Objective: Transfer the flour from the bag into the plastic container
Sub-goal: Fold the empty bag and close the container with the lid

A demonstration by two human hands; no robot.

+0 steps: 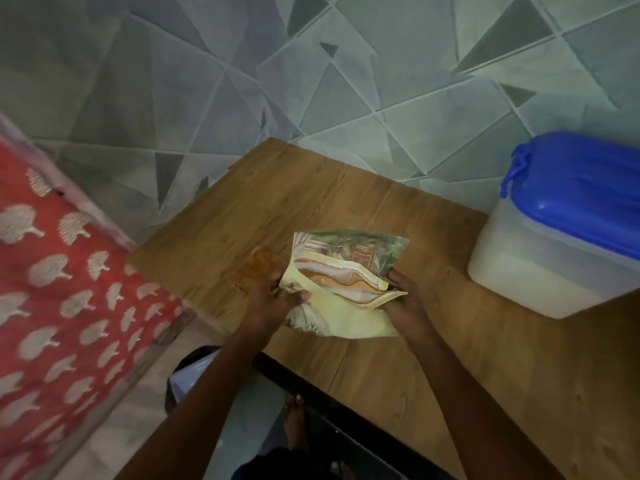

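We see the bag (pixel 346 282) lying flattened and creased on the wooden table (pixel 311 209), held between both hands near the table's front edge. It looks limp and folded; its printed face shows yellow, green and a reddish emblem. Whether any flour is left inside it we cannot tell.

Left hand (pixel 273 296): it grips the bag's left edge, fingers curled over the top of the paper, thumb side underneath or hidden. Right hand (pixel 405 299): it pinches the bag's right edge, fingertips closed on the fold, the bag's corner passing under the palm. The bag thus spans directly from one hand to the other, touching both.

The plastic container (pixel 540 271) stands on the table well to the right of the right hand, apart from the bag. Its blue lid (pixel 581 195) is on. Through the translucent wall we note a white fill reaching most of the way up.

An orange-brown stain (pixel 259 265) marks the table just beyond the left hand. A red patterned cloth (pixel 69 289) lies to the left, off the table.
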